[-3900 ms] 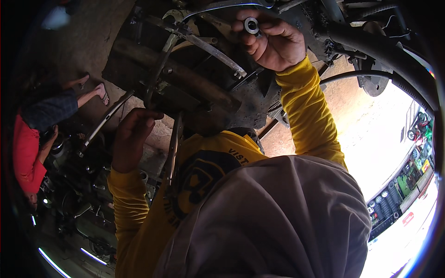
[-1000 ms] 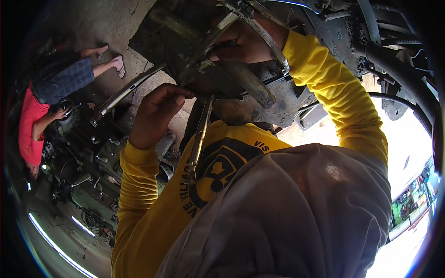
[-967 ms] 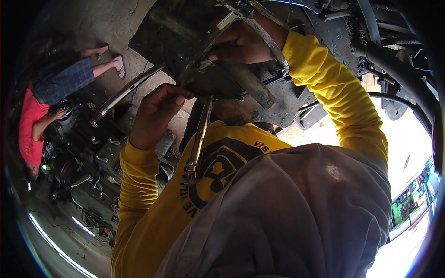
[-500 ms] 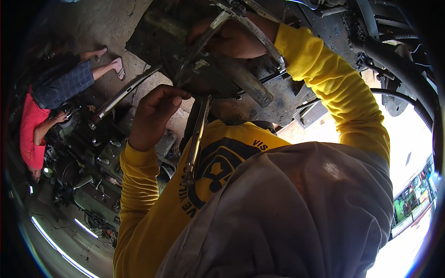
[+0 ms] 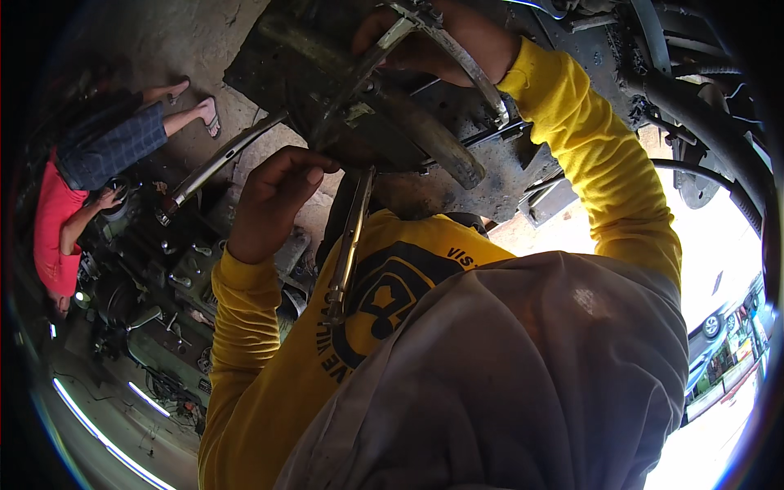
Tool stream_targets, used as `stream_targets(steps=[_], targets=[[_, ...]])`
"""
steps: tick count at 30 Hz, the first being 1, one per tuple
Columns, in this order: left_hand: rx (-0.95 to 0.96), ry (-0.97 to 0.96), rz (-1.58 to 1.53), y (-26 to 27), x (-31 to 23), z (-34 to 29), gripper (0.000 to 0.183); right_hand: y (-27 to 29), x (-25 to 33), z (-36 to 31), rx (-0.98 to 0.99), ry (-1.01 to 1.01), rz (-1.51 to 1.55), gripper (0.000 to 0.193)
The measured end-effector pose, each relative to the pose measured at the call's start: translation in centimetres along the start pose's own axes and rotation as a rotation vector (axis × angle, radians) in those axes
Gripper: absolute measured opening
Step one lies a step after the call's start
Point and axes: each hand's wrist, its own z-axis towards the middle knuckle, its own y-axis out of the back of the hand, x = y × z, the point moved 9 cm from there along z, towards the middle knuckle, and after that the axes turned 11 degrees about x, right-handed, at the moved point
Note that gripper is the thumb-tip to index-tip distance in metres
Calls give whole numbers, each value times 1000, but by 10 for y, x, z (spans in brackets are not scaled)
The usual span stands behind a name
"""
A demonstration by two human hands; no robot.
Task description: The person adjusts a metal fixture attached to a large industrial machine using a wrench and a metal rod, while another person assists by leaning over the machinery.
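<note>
A metal frame with several long arms point(image 5: 359, 77) stands in front of me, a dark flat plate and a thick round bar point(image 5: 437, 143) beside it. Two shiny slotted arms point(image 5: 227, 157) stick out toward the left and toward my chest. My left hand point(image 5: 278, 192) is pinched at the near left edge of the dark part, thumb against forefinger; what lies between them is too dark to name. Behind a curved arm at the top, my right hand point(image 5: 445, 45) has its fingers curled. Their tips are partly hidden, and I cannot make out what they grip.
On the left a person in a red shirt point(image 5: 53, 220) holds a dark round object near greasy machinery point(image 5: 180, 278). Thick black hoses and pipes point(image 5: 694, 106) run along the right. A parked car point(image 5: 710, 327) shows in the bright outdoors at far right.
My right hand has moved a little up and to the right behind the curved arm. My left hand stays almost in place. A car has come into view at far right.
</note>
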Motion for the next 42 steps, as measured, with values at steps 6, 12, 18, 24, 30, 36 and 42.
stream_targets(steps=[6, 12, 18, 24, 30, 36, 42], targets=[[-8, 13, -5, 0, -1, 0, 20, -14, 51, 15, 247, 198, -175, 39], [-13, 12, -14, 0, 0, -2, 20, -17, 46, 20, 246, 23, -54, 40], [-17, 4, -18, 0, 0, -3, 21, -22, 24, 17, 121, -80, 442, 38], [-5, 1, -4, -1, 0, 0, 20, -32, 11, 18, 271, -46, 352, 39], [-15, -2, -15, -1, 0, -1, 19, -17, 47, 22, 12, 90, -422, 28], [-11, -6, -16, -1, -2, 0, 18, -20, 42, 23, 229, 43, -84, 28], [-11, -7, -11, -1, -1, 0, 18, -21, 37, 25, 290, -198, -119, 30]])
